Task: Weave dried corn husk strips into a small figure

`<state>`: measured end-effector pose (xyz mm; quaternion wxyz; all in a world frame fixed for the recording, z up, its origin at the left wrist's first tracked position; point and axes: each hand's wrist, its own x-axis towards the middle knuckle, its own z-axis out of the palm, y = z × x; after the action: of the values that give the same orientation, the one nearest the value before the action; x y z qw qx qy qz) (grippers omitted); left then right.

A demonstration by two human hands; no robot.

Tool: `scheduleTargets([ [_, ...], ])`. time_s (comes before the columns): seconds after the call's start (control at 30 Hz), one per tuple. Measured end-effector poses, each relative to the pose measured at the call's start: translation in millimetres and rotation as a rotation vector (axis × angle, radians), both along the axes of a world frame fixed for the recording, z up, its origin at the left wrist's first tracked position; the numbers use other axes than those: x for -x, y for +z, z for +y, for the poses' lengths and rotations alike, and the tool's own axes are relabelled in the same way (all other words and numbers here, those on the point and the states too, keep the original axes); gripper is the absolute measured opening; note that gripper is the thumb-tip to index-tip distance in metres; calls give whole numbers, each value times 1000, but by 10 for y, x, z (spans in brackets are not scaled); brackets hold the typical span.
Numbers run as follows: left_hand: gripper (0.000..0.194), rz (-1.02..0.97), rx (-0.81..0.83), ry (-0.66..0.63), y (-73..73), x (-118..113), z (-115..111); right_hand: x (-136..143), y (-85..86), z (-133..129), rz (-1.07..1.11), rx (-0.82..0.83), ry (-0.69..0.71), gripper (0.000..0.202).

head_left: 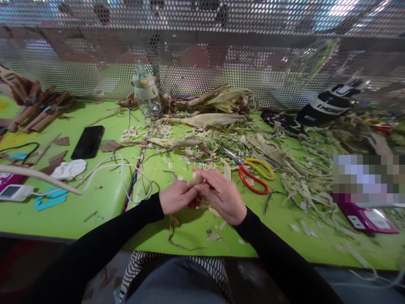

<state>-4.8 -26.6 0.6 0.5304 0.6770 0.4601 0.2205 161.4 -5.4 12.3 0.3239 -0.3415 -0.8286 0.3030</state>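
My left hand [177, 196] and my right hand [223, 195] meet above the green table [107, 211], near its front edge. Between their fingertips is a small pale, rounded piece [198, 177], held by both; its lower part is hidden by the fingers. Something reddish shows under the hands, too covered to make out. Scissors [245, 162] with one yellow and one red handle lie just right of my right hand, blades partly open. Dry husk strips and pale scraps [218, 234] lie around and below the hands.
Behind are a husk heap [218, 120], a clear bottle [146, 93] and a metal mesh screen [196, 63]. A black phone [87, 142], white cable [118, 162] and brown bundles [38, 109] lie left. A black bottle [327, 105] and purple device [367, 217] are right.
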Motion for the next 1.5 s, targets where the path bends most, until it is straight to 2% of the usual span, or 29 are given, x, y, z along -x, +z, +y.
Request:
scheduleTargets([
  [0.1,43,73,-26,5,-1,-16,-17,25,-30,2,-69,-135,-41,37],
  [0.2,39,80,-35,11,-2,-17,-20,27,-35,-7,-76,-117,-56,32],
  [0.3,35,58,-26,6,4,-9,-12,12,-16,-29,4,-6,-77,30],
  [0.5,31,-36,31,-3,-19,5,8,20,2,-58,264,335,-173,26],
  [0.67,36,-148,127,-13,-50,21,34,-2,-8,-34,424,424,-153,23],
  [0.77,42,-221,184,-36,-32,29,39,-51,23,-13,388,363,-95,20],
  [0.9,47,-287,233,-33,19,43,38,-126,143,27,136,163,62,22],
  [0.97,47,-307,249,-18,39,51,39,-159,206,42,35,74,94,21],
  [1.13,40,-339,315,43,65,60,42,-209,285,44,-93,-30,116,13],
  [1.5,29,-284,270,141,78,25,46,-190,221,15,-187,-182,112,15],
])
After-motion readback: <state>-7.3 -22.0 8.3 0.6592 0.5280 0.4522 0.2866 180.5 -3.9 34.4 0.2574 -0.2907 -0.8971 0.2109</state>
